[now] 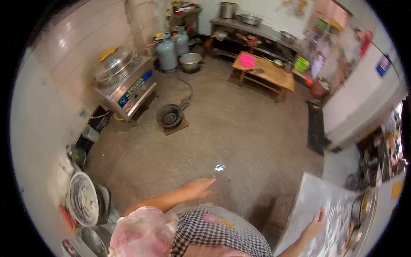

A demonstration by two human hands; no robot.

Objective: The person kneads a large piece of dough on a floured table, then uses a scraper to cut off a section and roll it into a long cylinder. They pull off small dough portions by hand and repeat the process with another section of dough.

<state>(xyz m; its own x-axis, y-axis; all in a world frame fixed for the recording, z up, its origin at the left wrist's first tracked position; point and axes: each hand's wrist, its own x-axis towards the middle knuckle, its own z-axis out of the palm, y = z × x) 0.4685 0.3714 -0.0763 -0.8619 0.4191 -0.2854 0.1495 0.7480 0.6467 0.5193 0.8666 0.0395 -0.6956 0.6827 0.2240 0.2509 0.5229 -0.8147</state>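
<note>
Your left hand hung out in front of you above the bare concrete floor, fingers loosely spread and pointing forward, holding nothing. Just beyond its fingertips a small shiny glint lay on the floor; you could not tell from here what it was, and the hand was apart from it. Your right hand rested flat on the steel countertop at your lower right, fingers open and slightly fanned, palm down on the metal, gripping nothing. The countertop surface was wet-looking and mottled, and a round pan sat just past the hand toward the wall, with more pots and utensils crowded behind it, too blurred to tell apart.

You wore a checked apron over a pale floral sleeve. To your left, low against the tiled wall, a large round basin leaned among other bowls. Farther off on the floor stood a black burner on a wooden board, with a hose running back to two grey gas cylinders. A big steel steamer cabinet stood beside the left wall. Across the room a low wooden table carried a pink bowl, and a green bucket stood near its far end
</note>
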